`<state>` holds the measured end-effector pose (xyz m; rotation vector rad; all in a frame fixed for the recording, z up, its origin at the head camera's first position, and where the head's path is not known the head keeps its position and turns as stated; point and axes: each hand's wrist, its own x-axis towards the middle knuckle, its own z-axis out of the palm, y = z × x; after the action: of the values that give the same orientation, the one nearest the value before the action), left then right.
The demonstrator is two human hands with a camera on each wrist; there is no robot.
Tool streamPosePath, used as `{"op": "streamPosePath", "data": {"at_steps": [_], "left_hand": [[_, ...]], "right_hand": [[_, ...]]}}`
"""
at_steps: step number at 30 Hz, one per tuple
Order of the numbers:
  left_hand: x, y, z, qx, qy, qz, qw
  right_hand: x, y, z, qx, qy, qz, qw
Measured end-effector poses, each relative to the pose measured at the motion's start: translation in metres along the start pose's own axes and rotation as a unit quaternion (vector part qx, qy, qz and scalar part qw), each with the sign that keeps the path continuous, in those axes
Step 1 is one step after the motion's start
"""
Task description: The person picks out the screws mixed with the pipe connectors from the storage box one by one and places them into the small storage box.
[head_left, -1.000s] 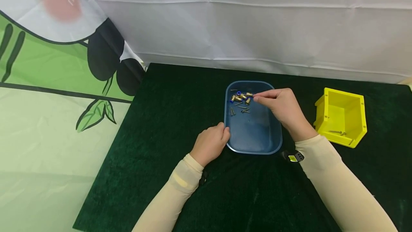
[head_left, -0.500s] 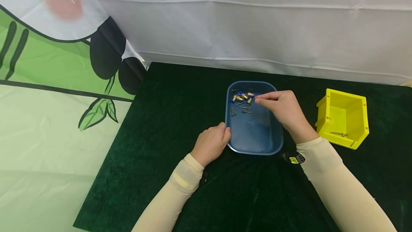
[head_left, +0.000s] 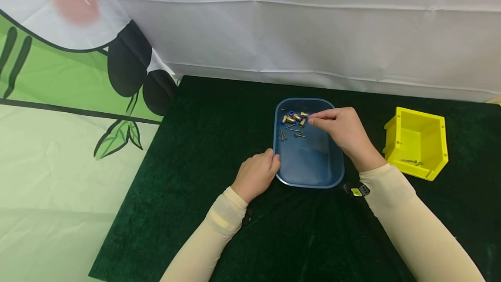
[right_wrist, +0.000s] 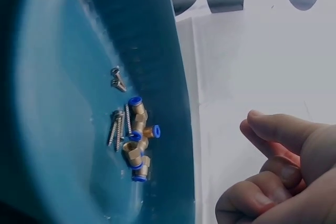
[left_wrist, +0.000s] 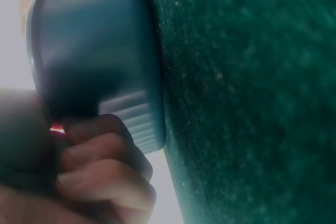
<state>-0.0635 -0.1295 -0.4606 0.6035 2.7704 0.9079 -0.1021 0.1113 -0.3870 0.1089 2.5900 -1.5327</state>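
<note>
The left hand grips the left rim of a blue tray; in the left wrist view its curled fingers lie against the tray's outer wall. Brass fittings with blue ends lie at the tray's far end, with several screws nearer. Over the tray's right side is the right hand, its fingertips close to the fittings. From the right wrist view, this hand has thumb and index tips together and its other fingers curled; nothing shows between them.
A yellow bin with a few screws inside stands right of the tray, beside the right forearm. Dark green cloth covers the table. A white sheet hangs behind its far edge, and a printed cloth hangs at left.
</note>
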Motion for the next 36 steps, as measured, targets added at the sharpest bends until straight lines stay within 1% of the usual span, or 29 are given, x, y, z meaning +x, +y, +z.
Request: {"op": "streamPosePath", "data": {"at_steps": [7, 13, 16, 20, 23, 30, 36], "left_hand": [[0.003, 0.001, 0.001, -0.003, -0.001, -0.009, 1.0], [0.005, 0.004, 0.002, -0.001, 0.0, -0.013, 0.9999], [0.006, 0.007, 0.003, 0.007, 0.002, -0.014, 0.9999], [0.008, 0.01, 0.005, 0.014, 0.003, -0.01, 0.9998], [0.009, 0.012, 0.005, 0.01, 0.003, -0.006, 0.9999], [0.013, 0.014, 0.003, -0.006, 0.004, -0.001, 1.0], [0.016, 0.015, 0.003, -0.007, 0.005, -0.007, 0.9999]], "right_hand": [[0.01, -0.012, -0.001, -0.011, -0.003, -0.032, 0.9994], [0.026, -0.022, 0.0, -0.011, -0.002, -0.054, 0.9985], [0.034, -0.024, 0.001, -0.011, 0.001, -0.064, 0.9979], [0.043, -0.02, 0.003, -0.017, -0.001, -0.069, 0.9975], [0.048, -0.013, 0.005, -0.03, -0.008, -0.07, 0.997], [0.059, -0.004, 0.004, -0.092, -0.036, -0.09, 0.991], [0.065, -0.001, 0.003, -0.112, -0.053, -0.078, 0.9893]]}}
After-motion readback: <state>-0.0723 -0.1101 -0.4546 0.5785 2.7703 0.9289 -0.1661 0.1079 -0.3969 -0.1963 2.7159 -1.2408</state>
